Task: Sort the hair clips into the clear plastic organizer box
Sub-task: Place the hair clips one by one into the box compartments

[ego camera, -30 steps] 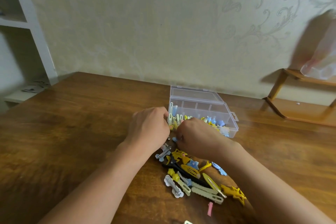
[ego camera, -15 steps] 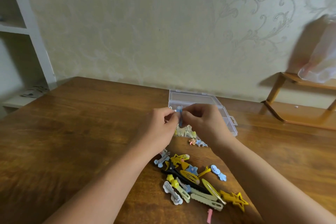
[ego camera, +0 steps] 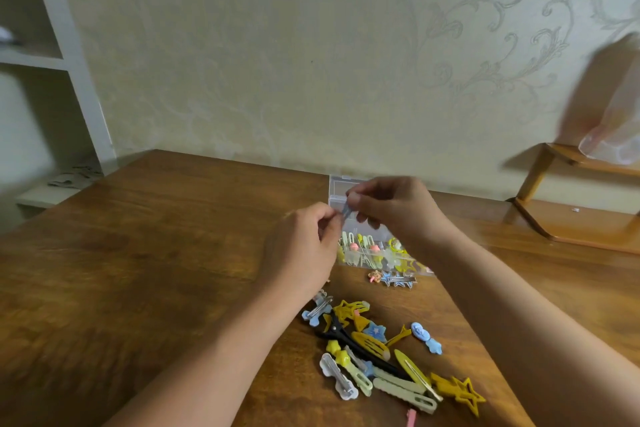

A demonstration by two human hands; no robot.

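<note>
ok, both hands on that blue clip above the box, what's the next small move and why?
Probably lower the blue clip into the box and let go. Both the left hand and right hand pinch it just above the open box, whose near compartments already hold clips. Which compartment suits it is hard to tell; blue clips remain in the pile.

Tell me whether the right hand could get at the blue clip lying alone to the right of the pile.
Probably yes, once freed. The right hand pinches a small blue clip together with the left hand; nothing covers the lone blue clip on the table.
</note>
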